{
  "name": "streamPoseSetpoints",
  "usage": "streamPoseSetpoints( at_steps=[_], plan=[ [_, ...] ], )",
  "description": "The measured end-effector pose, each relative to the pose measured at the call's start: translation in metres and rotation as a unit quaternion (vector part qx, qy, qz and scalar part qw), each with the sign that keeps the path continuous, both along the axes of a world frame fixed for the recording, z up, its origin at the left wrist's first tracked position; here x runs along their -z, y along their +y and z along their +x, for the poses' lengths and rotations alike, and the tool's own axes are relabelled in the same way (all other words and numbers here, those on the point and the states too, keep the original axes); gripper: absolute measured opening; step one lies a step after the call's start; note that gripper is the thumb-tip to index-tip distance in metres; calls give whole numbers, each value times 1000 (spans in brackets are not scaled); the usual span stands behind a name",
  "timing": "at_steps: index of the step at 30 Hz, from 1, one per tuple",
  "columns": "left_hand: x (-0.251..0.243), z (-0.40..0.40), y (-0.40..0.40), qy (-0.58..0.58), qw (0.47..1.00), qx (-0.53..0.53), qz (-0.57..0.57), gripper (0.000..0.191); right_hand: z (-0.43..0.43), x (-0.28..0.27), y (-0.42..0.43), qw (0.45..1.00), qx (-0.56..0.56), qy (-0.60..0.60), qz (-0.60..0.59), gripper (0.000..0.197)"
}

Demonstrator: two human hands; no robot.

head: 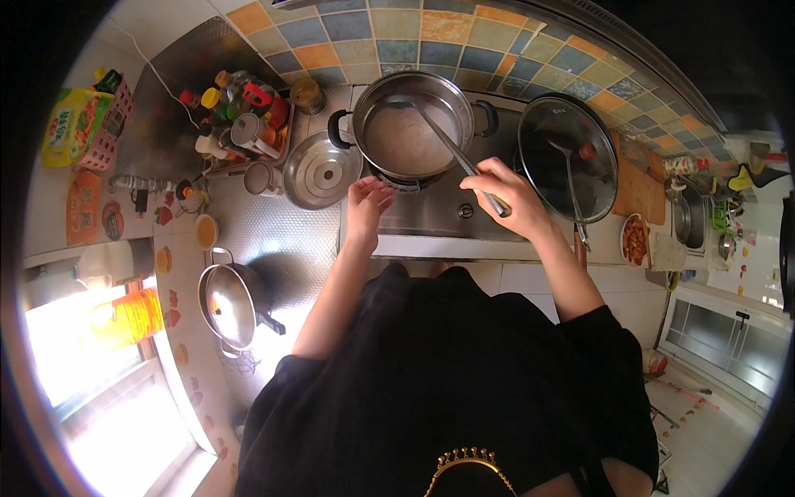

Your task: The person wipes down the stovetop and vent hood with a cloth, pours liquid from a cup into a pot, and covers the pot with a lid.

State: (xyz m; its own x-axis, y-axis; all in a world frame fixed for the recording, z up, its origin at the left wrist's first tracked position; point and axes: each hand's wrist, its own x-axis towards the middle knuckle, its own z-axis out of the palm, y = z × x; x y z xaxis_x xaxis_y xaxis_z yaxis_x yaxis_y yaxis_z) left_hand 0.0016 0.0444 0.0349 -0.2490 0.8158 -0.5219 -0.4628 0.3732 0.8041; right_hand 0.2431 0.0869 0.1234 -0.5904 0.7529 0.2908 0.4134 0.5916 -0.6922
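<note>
My right hand (506,196) grips the metal handle of a ladle (442,138). The ladle's head rests in pale, cloudy liquid (404,140) inside a stainless steel pot (415,169) with two black side handles, standing on the gas stove (435,217). Holding nothing, my left hand (369,208) hovers before the pot's lower left side, its fingers loosely bent and apart. Nearest to that hand, on the left, lies a round steel dish (301,192) with a ringed centre.
On the right burner a wok is covered by a glass lid (559,186), with a second ladle (574,180) across it. Seasoning bottles (248,99) and a steel mug (259,179) crowd the left. A lidded pan (230,304) stands nearer. Rightward are a cutting board (640,186) and a food plate (633,241).
</note>
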Motion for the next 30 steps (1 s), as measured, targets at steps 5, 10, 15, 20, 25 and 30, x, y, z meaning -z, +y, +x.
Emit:
streamPoseSetpoints(
  at_steps=[5,10,15,20,25,30],
  plan=[
    [-6,1,1,5,1000,-5,5,29,-5,-2,16,992,-76,-101,-5,30],
    [-4,0,-1,8,1000,-9,5,29,0,-1,21,993,-51,-107,19,24],
    [-1,-2,-3,6,1000,-15,0,29,5,-11,18,999,28,-34,0,11],
    [-2,-1,-5,8,1000,-14,-5,28,1,-19,21,968,157,93,-171,11],
    [-3,-3,-3,6,1000,-18,1,29,-3,4,23,904,217,236,-282,18],
    [-6,-3,-3,7,1000,-21,11,29,-22,34,5,791,264,395,-385,23]
  ],
)
